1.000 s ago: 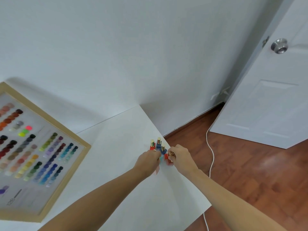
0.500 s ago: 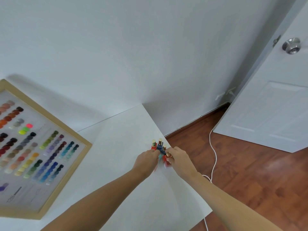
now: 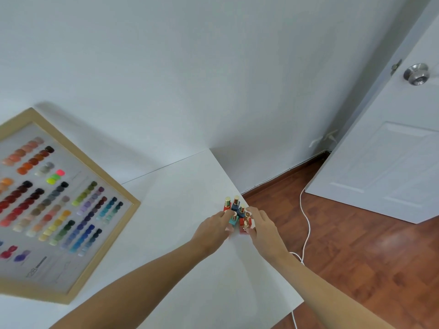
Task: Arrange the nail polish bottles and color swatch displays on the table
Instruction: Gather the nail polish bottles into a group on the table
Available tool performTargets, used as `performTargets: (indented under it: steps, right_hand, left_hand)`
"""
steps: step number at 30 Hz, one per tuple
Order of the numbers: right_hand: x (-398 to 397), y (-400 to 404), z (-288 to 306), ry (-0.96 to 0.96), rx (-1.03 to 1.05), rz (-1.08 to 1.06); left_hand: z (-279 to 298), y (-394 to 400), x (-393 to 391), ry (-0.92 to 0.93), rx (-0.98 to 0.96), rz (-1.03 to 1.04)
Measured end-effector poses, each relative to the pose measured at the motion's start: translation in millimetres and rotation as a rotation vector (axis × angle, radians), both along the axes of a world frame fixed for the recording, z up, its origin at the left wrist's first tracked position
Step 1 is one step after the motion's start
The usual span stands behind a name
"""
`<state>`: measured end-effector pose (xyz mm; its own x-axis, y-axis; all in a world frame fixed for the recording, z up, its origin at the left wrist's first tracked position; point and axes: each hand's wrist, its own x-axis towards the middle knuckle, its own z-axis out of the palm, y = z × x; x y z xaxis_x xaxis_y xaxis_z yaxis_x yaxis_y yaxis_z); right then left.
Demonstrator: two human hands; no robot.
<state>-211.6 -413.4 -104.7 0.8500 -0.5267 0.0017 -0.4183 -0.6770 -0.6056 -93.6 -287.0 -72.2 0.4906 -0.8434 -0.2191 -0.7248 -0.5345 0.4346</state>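
- Two bare forearms reach forward from the bottom of the view over the white bench and converge at its right edge.
- The bench's right edge runs on a slant from the near right up to a far corner against the wall; past that edge lies wooden floor.
- A white cable trails over the floor just beside the bench edge, near the right forearm.
- The left hand lies knuckles up, fingers curled, their tips at the left side of the bottles; whether it pinches one I cannot tell.
- The right hand comes in from the edge side, its fingers curled round the right of the group, thumb and fingers pinching a red bottle with a gold cap.
- The bottles stand upright in a tight cluster, touching or nearly so, right at the bench's right edge, between the two hands: red, dark blue and teal ones, all gold-capped.
- Left of the hands a wide stretch of bare bench surface runs to the swatch board.
- The swatch board, wood-framed, lies turned at an angle on the bench's left part, well apart from the bottles, with rows of colour dots; its left side is cut off by the frame.
- Beyond the bench, the wall meets the floor at a dark skirting.
- At far right stands a white door with a metal knob.
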Motion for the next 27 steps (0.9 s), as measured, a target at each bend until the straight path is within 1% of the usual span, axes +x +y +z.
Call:
performTargets:
  steps: [4,6,10,13,17,19,23,27]
  right_hand:
    - [-5.2,13.3,8.5,-0.015,-0.103,-0.035]
    - [-4.7,23.3,15.0,-0.062,-0.114,-0.033]
    - [4.3,51.2,24.9,-0.161,-0.102,0.027]
    - [15.1,78.3,26.2,-0.159,-0.098,0.112]
    - [30.0,114.8,24.2,-0.109,-0.053,0.263]
    - [36.5,133.9,22.4,-0.068,-0.032,0.326]
    - [46.4,171.2,15.2,-0.034,0.023,0.454]
    - [57.2,205.8,8.3,0.021,0.083,0.510]
  left_hand:
    - [15.0,26.3,14.1,0.032,-0.036,0.016]
    - [24.0,46.8,25.3,0.025,-0.053,0.020]
    - [40.3,95.9,50.9,0.077,-0.059,0.056]
    - [49.1,137.9,70.1,0.130,-0.032,0.097]
    - [56.9,193.4,91.1,0.145,0.032,0.165]
    - [58.8,218.5,96.3,0.163,0.093,0.182]
    - [55.5,257.1,94.2,0.231,0.246,0.153]
    - [46.0,276.5,86.9,0.250,0.318,0.105]
